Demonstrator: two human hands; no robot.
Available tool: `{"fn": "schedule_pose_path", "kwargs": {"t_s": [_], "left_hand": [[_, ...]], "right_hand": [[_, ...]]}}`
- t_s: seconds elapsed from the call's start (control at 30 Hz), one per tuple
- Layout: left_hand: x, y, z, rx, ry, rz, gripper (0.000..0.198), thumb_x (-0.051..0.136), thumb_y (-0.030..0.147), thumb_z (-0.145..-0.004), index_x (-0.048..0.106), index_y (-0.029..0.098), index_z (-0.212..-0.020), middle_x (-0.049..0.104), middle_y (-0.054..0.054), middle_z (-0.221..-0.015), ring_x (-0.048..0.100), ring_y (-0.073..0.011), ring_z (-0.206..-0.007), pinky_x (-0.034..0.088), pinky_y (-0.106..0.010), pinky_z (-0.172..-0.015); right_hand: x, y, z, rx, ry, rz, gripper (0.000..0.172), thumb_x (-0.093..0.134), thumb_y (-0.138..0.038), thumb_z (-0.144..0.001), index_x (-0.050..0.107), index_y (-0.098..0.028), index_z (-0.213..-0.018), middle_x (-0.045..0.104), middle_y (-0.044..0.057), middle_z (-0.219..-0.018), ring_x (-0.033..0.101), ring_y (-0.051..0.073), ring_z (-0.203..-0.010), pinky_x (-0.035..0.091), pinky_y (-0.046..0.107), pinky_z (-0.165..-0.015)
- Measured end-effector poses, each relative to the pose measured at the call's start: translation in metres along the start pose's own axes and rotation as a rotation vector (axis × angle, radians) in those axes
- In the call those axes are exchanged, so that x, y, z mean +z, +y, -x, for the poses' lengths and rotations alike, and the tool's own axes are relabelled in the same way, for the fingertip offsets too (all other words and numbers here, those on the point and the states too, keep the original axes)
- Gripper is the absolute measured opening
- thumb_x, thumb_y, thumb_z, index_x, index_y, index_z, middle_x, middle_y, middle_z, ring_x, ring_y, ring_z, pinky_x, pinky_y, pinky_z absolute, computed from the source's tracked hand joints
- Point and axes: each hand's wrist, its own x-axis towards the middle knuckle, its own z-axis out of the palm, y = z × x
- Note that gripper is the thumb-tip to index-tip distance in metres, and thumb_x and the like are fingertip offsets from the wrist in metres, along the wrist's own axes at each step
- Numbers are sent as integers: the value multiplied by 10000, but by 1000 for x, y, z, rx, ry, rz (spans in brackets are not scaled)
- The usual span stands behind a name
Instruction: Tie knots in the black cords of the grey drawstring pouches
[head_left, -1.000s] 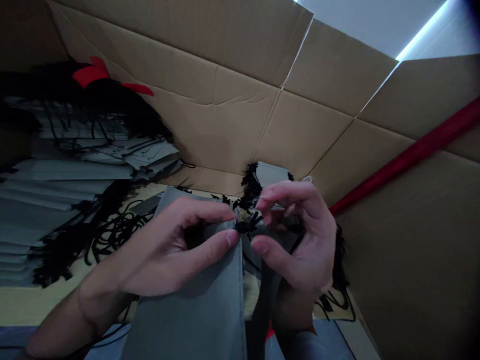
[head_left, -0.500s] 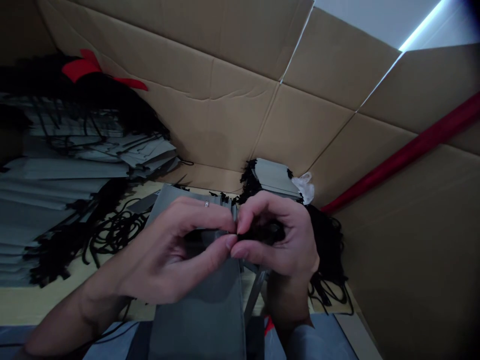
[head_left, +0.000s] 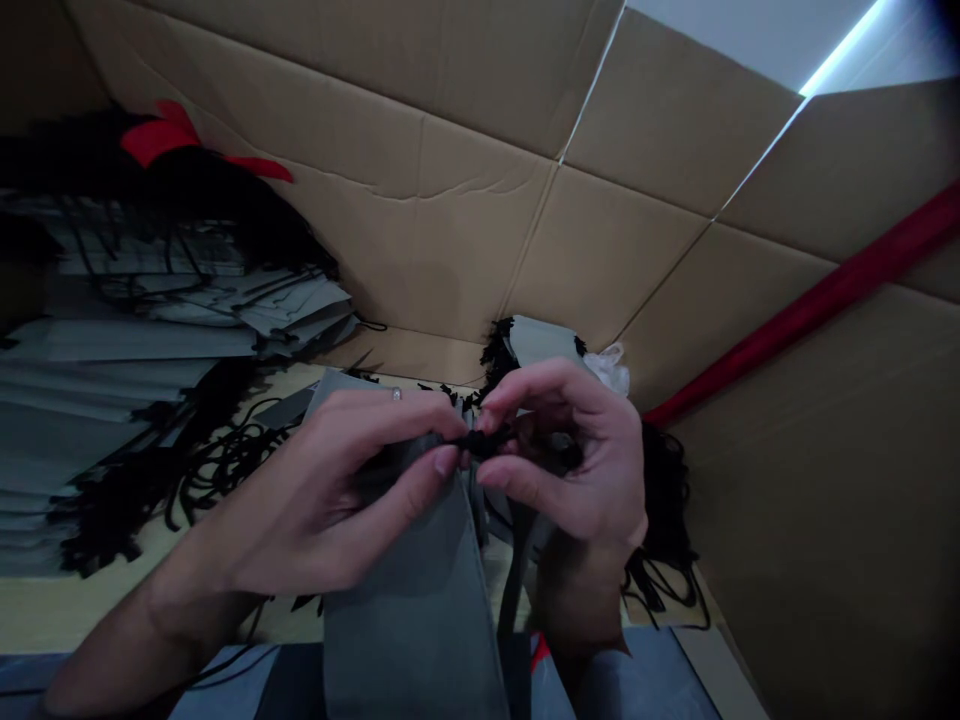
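Observation:
Between my fingertips is a knotted black cord point(head_left: 480, 441). My left hand point(head_left: 352, 490) pinches its left side between thumb and forefinger; a ring shows on one finger. My right hand point(head_left: 577, 460) curls round the other side, its thumb and forefinger tips at the knot, with more black cord in the shaded palm. Below the hands hangs a flat grey piece point(head_left: 412, 610), like a pouch or bag panel, reaching down to the lap. Whether the cord runs through its top edge is hidden by my fingers.
Grey pieces with black cords point(head_left: 112, 385) lie stacked at left, beneath a black cord bundle point(head_left: 217, 200) tied in red. Another grey stack point(head_left: 544, 342) stands behind my right hand, beside clear plastic point(head_left: 609, 370). Black cords point(head_left: 664, 510) hang at right. Cardboard walls point(head_left: 450, 240) enclose the table.
The knot in the black cord now shows between my fingertips, which have parted slightly. My right hand has risen a little, and the grey piece has shifted slightly right.

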Motion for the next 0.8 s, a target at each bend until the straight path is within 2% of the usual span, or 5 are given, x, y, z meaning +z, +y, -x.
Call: {"fn": "schedule_pose_path", "kwargs": {"t_s": [0.1, 0.3, 0.47, 0.57, 0.8], "left_hand": [[1, -1, 2, 36, 39, -77, 125, 622, 176, -1171, 710, 252, -1124, 789, 44, -906, 795, -138, -807, 519, -266, -667], [5, -3, 6, 115, 98, -200, 170, 638, 154, -1170, 705, 251, -1292, 811, 41, -1049, 790, -99, -858, 559, -225, -774], [6, -1, 3, 128, 33, -174, 156, 558, 124, -1160, 612, 252, -1089, 690, 48, -849, 656, -126, -663, 472, -288, -619], [5, 1, 1, 149, 38, -176, 192, 528, 117, -1150, 565, 255, -1022, 686, 27, -845, 672, -149, -671, 468, -324, -608], [6, -1, 2, 152, 56, -248, 131, 544, 142, -1190, 604, 247, -1139, 700, 34, -899, 659, -145, -686, 460, -350, -651]], "right_hand": [[0, -9, 0, 21, 55, 47, 394, 1159, -186, -756, 924, -250, -1066, 854, -13, -884, 704, 125, -665, 572, 191, -568], [4, -10, -2, 70, 80, 105, 236, 1107, -190, -816, 894, -225, -913, 786, -41, -747, 643, 97, -580, 523, 175, -521], [4, -11, 0, 84, 78, 99, 238, 1101, -195, -833, 895, -233, -947, 812, -40, -791, 673, 104, -602, 542, 179, -535], [4, -11, 0, 77, 66, 85, 234, 1112, -239, -838, 909, -232, -955, 834, -23, -800, 682, 119, -602, 543, 191, -522], [3, -9, 0, 35, 86, 153, 198, 1116, -260, -880, 930, -240, -943, 876, -4, -837, 768, 152, -679, 621, 210, -608]]}}
